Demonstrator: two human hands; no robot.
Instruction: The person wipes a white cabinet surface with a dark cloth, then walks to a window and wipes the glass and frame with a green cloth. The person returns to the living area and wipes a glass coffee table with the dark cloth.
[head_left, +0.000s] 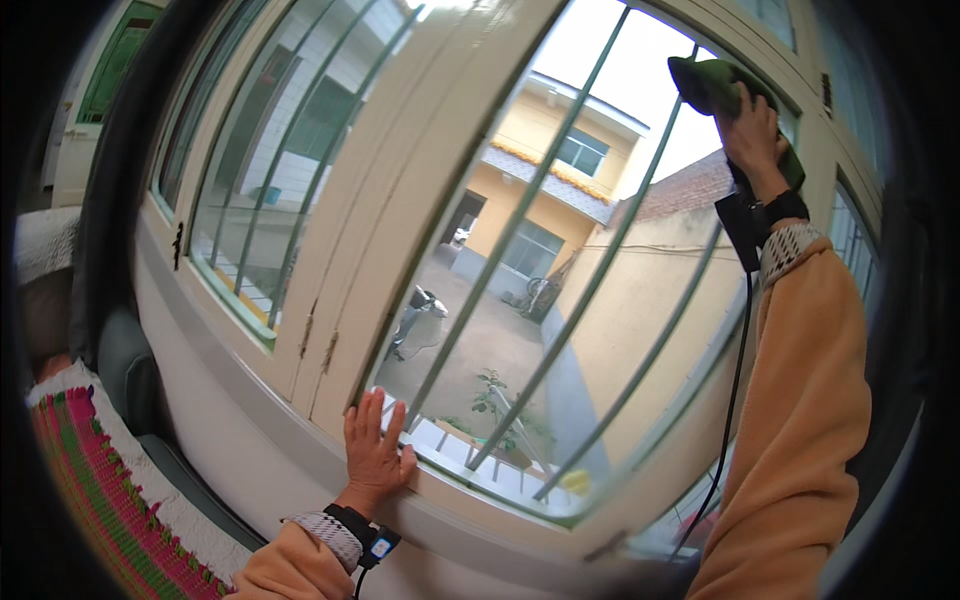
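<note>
High on the right, my right hand (752, 135) presses a dark green cloth (709, 84) to the upper part of a window pane (487, 315). Part of the cloth hangs below my fingers along the pane's right side. Low on the left of the same pane, my left hand (379, 454) lies flat on the cream window frame (439, 210) near its lower corner. Its fingers are apart and hold nothing. Each wrist wears a black strap with a small device; a black cable (739, 375) hangs from the right one.
Green metal bars (517, 217) run behind the glass. A striped woven cover (97, 457) and a dark padded seat edge (127, 367) lie at lower left. A dark curtain (120, 165) hangs at the left. Outside are a yard, a parked scooter (420, 315) and a plant (491, 394).
</note>
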